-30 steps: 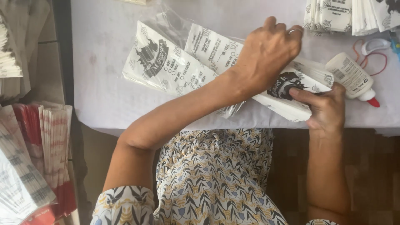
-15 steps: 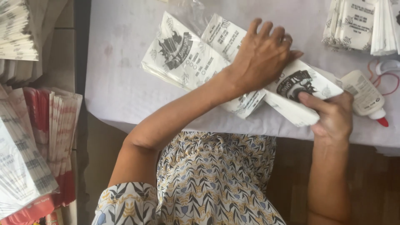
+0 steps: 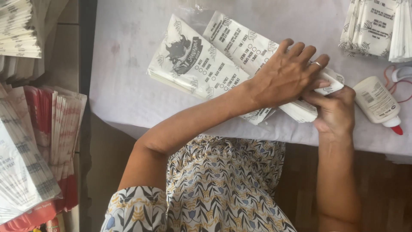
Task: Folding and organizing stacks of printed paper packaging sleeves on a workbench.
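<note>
Two hands meet on a stack of printed white paper bags [image 3: 201, 71] lying slantwise on a white-covered table [image 3: 128, 94]. The left hand [image 3: 289, 75] reaches across the body, forearm stretched from lower left to upper right, and lies palm down on the stack's right end, fingers spread and pointing right, a ring on one finger. The right hand [image 3: 332, 111] comes up from below the table edge, its forearm nearly vertical, and pinches the stack's lower right corner between thumb and fingers. Both hands are thus closed or pressed on the same stack, touching each other at the fingertips.

Much of the stack's right end is hidden under the left hand, and the right palm cannot be seen. A glue bottle [image 3: 377, 103] with a red tip lies just right of the right hand. More bags [image 3: 373, 25] at the top right are cut off by the frame, as are the bundles [image 3: 30, 141] of white and red bags at the left. Clear plastic near the top edge is hard to make out.
</note>
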